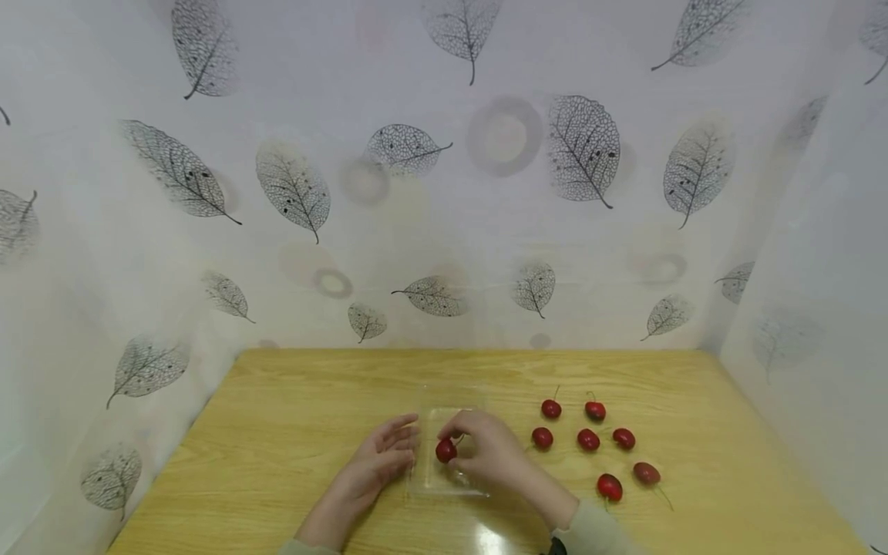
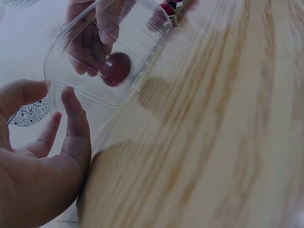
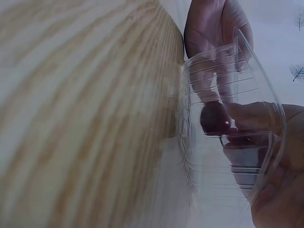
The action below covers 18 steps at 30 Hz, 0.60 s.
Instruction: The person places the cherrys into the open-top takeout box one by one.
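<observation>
Head view: right hand (image 1: 491, 449) pinches a cherry (image 1: 445, 451) inside a tray (image 1: 428, 486), left hand (image 1: 377, 460) beside it, grip wide.

pale leaf-patterned walls (image 1: 486, 223) edge a wood-grained table (image 1: 291, 408).

Your head camera looks forward and down from above the table (image 1: 291, 416), far enough back to show the wall (image 1: 430, 204) behind it. Your left wrist camera looks from low and close beside your left hand (image 1: 380, 460), tilted, through the clear box (image 1: 427, 476) toward your right hand (image 1: 491, 451). Your right wrist camera faces the opposite way, also low and close, the table filling its left side. Both wrist views share the box, the held cherry (image 1: 446, 450) and both hands.
</observation>
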Available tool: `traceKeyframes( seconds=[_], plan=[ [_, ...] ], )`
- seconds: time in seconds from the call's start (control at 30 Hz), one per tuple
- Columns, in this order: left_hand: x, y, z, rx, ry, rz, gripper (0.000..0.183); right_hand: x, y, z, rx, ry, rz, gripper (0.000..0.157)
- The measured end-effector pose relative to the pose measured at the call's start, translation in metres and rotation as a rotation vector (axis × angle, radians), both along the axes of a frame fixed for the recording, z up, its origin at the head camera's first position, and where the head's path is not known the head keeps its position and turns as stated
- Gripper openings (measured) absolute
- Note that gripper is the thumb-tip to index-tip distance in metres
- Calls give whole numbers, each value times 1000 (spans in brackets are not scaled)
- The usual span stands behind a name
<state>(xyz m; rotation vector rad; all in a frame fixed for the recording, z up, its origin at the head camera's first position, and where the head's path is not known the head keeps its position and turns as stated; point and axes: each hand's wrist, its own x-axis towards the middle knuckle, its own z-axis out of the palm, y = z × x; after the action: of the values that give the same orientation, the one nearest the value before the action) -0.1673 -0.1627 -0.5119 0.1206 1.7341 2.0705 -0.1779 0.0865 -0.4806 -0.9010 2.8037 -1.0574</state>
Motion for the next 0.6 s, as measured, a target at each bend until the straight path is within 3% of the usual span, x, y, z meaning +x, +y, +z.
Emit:
traceKeyframes(
  seconds=[0.37,0.6],
  plan=[
    [0,-1,0,-2,3,-1,74,1,-1,3,-49,-19,-8,32],
    [0,-2,-3,12,7,6,75,-3,3,5,-163,-115,1,30]
  ],
)
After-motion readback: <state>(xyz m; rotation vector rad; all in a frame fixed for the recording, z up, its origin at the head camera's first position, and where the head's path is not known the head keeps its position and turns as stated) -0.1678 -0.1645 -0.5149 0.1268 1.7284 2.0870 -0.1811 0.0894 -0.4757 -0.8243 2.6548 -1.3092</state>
